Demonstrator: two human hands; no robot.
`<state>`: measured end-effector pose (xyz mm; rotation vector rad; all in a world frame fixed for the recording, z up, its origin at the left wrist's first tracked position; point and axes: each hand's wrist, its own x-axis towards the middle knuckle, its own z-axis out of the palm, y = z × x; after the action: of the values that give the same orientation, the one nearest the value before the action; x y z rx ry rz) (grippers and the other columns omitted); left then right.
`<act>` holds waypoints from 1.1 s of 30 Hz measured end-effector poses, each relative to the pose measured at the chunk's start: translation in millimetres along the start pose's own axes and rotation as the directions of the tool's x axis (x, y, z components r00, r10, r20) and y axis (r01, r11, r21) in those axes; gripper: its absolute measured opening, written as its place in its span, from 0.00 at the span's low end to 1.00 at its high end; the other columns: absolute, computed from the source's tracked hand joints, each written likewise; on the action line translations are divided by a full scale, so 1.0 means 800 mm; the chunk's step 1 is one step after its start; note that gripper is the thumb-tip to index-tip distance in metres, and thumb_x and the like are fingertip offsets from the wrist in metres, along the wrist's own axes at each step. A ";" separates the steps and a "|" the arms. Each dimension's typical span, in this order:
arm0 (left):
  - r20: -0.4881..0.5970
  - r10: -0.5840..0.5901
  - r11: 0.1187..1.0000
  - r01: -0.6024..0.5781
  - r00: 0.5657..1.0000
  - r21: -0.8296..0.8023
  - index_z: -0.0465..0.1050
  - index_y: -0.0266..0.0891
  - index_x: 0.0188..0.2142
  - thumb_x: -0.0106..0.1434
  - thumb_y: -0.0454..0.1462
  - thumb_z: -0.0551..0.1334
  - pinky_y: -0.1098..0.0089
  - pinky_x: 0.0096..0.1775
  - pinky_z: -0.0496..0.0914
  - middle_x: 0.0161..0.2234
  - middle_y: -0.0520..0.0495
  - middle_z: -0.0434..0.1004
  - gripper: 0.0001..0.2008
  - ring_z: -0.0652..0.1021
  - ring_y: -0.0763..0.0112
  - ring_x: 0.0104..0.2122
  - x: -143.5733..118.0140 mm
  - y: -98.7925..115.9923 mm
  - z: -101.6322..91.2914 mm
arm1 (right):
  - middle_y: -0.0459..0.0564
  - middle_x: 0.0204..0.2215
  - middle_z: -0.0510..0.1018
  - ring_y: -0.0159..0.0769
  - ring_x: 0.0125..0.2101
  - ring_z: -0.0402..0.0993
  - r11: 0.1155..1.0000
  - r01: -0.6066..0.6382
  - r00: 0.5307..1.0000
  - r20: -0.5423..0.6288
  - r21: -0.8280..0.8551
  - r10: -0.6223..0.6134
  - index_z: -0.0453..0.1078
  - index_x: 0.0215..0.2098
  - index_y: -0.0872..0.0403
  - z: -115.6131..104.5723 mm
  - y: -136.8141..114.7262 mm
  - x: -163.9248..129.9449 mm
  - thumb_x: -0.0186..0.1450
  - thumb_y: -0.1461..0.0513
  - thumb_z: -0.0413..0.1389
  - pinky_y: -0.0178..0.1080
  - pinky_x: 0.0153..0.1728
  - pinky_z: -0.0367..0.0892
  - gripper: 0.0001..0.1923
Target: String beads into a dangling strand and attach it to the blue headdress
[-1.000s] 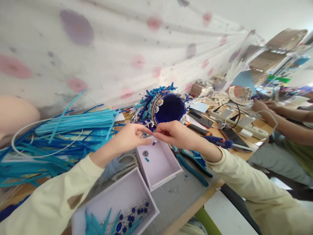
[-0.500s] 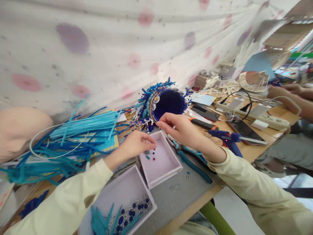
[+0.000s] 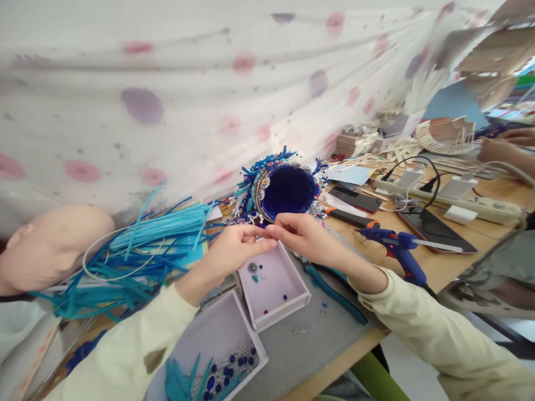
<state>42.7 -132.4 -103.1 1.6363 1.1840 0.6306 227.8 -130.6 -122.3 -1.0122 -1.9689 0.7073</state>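
My left hand (image 3: 239,249) and my right hand (image 3: 301,236) meet fingertip to fingertip over the back of a small white tray (image 3: 278,317). Both are closed in a pinch; whatever sits between the fingertips is too small to make out. A few loose beads (image 3: 285,297), blue, red and teal, lie in that tray with a round grey piece. Just behind my hands, a blue beaded headdress (image 3: 259,184) rests on its side, its dark blue hollow facing me. Nearer me on the left, a larger white tray (image 3: 204,328) holds dark blue beads, tiny clear beads and teal pointed pieces.
Teal-handled pliers (image 3: 334,292) lie right of the small tray. Beyond are a blue glue gun (image 3: 395,245), phones (image 3: 437,228) and a power strip (image 3: 480,200). Blue pipe cleaners (image 3: 163,228) and a mannequin head (image 3: 58,245) occupy the left. Another person's hand (image 3: 510,153) shows far right.
My hands have come together from apart, fingertips now touching. Beads in the small tray have shifted, with a red and a blue one nearer its front. The view has moved slightly.
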 end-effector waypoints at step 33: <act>0.074 -0.052 0.979 0.065 0.996 -0.192 0.66 0.41 0.31 0.54 0.46 0.66 0.77 0.17 0.44 0.15 0.63 0.50 0.14 0.49 0.82 0.15 -0.015 0.011 0.000 | 0.41 0.23 0.68 0.27 0.22 0.63 0.956 0.028 0.999 0.026 0.293 -0.037 0.67 0.33 0.55 0.002 -0.007 -0.020 0.66 0.61 0.55 0.31 0.23 0.59 0.06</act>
<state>41.6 -143.8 -93.6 1.4424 1.0822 0.6274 229.8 -147.3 -125.6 -0.7914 -1.8341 0.9684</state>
